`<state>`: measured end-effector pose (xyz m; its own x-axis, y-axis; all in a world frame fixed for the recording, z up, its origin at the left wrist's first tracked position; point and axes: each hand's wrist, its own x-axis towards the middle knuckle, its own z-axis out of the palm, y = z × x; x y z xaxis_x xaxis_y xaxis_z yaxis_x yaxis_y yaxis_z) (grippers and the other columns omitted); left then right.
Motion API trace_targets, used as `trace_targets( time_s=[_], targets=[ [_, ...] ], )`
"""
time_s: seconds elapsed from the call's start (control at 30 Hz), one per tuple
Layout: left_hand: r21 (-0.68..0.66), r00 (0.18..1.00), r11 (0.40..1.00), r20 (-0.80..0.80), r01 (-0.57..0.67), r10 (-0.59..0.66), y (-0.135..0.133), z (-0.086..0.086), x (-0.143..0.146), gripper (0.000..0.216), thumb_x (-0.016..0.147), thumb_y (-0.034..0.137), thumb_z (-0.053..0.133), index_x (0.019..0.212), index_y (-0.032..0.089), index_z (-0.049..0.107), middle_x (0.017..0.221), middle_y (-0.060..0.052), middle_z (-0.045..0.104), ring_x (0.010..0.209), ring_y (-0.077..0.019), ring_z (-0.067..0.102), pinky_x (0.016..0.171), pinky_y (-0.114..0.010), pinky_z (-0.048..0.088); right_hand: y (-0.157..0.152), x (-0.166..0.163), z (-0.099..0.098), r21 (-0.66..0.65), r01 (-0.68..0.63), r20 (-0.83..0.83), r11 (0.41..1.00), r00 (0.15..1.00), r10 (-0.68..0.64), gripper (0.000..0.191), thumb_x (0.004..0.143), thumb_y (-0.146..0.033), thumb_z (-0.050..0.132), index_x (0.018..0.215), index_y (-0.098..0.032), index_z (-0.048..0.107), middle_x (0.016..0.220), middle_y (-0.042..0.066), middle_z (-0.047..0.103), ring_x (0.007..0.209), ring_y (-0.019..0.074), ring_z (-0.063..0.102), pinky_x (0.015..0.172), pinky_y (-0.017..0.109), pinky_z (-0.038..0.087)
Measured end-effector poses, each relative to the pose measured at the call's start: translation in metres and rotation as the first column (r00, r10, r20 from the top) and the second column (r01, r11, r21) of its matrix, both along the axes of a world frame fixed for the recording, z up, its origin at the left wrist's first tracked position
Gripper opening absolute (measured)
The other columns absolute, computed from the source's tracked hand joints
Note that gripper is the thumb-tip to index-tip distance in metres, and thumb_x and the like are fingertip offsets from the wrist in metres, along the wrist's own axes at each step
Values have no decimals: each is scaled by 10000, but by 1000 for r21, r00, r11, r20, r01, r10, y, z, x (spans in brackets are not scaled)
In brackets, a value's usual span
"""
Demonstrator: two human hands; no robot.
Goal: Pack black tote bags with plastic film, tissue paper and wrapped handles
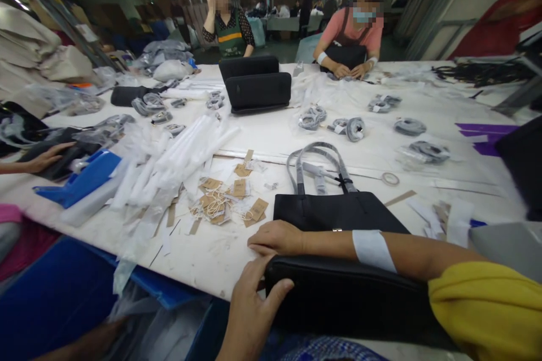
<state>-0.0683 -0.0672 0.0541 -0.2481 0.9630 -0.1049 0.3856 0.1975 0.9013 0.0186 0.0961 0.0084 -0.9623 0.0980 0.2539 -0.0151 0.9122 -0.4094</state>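
A black bag (339,296) with a smooth rounded edge stands close in front of me. My left hand (254,299) grips its left end, thumb on the near face and fingers round the corner. Reaching across its top from the right, my right hand (277,238) has its fingers bent together by the far side of the same corner, close to my left fingertips. Its fingertips are partly hidden. Just beyond that forearm is a black handbag (313,207) with a small metal clasp, its grey-wrapped handles (324,149) standing up.
Brown paper tags (218,200) with strings lie left of the handbag, beside white plastic wrapping (169,158). Several wrapped strap coils (354,128) and a tape roll (390,179) are spread over the white table (262,135). Two co-workers stand opposite; another person's hand (53,157) is at left.
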Motion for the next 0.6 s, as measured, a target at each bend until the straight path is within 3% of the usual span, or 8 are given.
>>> trace_targets(
  time_s=[0.13,0.23,0.33,0.4,0.5,0.6],
  targets=[
    [180,996,983,-85,-24,40,-5,-1,0,377,801,510,689,1026,209,721,1201,-113,629,1159,-304,580,995,-454,490,1,-6,2,-156,44,-42,987,998,-51,334,971,-287,446,1175,-131,659,962,117,735,893,197,665,815,299,494],
    [178,999,983,-34,47,-42,-8,-5,-1,381,844,501,635,1066,197,698,1168,-106,665,1107,-291,622,957,-426,516,13,-9,22,-370,50,-48,928,996,-73,311,956,-245,479,1162,-111,671,1069,124,736,983,186,674,880,287,491],
    [101,997,992,-30,79,-77,-11,-8,-3,370,855,479,627,1077,191,692,1056,-83,713,999,-275,671,880,-391,556,36,4,66,-549,101,-39,830,989,-146,290,947,-266,506,1113,-133,704,1057,79,750,958,156,688,856,252,500],
    [93,998,994,-46,49,-45,-13,-9,-6,401,828,473,666,1113,191,682,1076,-83,718,1013,-277,678,875,-379,565,52,27,103,-587,186,-17,788,970,-241,293,943,-315,520,1082,-156,722,1028,53,759,970,161,687,872,262,502],
    [129,996,991,-82,34,-23,-14,-10,-10,447,802,444,708,1181,212,659,1135,-85,714,1066,-273,673,906,-368,564,62,81,153,-556,314,152,770,949,-278,334,934,-402,533,1075,-185,744,1041,43,758,978,186,688,880,275,507],
    [206,987,971,-133,119,-93,-15,-8,-14,272,823,405,694,1030,229,698,1086,-66,733,1046,-256,684,972,-386,537,48,146,184,-474,470,406,745,867,-288,343,915,-457,552,1112,-257,749,1041,25,761,987,211,697,894,296,520]
  ],
)
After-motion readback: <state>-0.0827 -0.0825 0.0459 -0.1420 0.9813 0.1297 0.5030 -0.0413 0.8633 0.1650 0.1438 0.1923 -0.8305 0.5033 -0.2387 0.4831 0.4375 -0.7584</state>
